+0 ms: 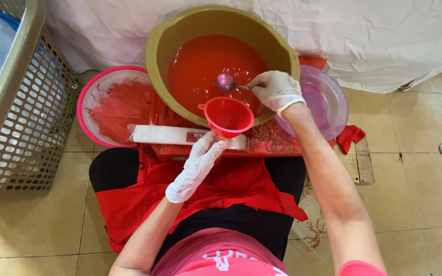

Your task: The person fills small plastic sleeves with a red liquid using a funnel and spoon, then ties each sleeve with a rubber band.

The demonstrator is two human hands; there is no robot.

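Right hand (276, 90), gloved in white, with its grip clamped on the thin handle of a metal ladle (226, 82); the bowl of the ladle sits at or just above the surface of the red liquid (205, 66) that fills the large olive-green basin (162, 41). Left hand (200, 161), also gloved, with its grip wrapped around the underside of a red funnel (227, 116); the funnel is held upright at the near rim of the basin, just beside the ladle. Whatever the spout feeds into is hidden beneath the glove.

Likely faults, judged from this arrangement: the ladle must travel from the liquid over the basin rim to the funnel mouth, so a full or tilted ladle would drip red liquid onto the white packet (170, 135) and the red cloth (231, 186) on the lap. The funnel is narrow; a fast pour could overtop its rim and run down the left glove. A wet glove could slip on the smooth plastic, tipping the funnel off line.

Surroundings: a pink-rimmed tray (85, 92) of thin red plastic sleeves lies left of the basin, a clear purple bowl (333, 102) lies right of it, touching the right wrist. A slotted plastic basket (31, 112) stands at far left on the tiled floor (415, 168).
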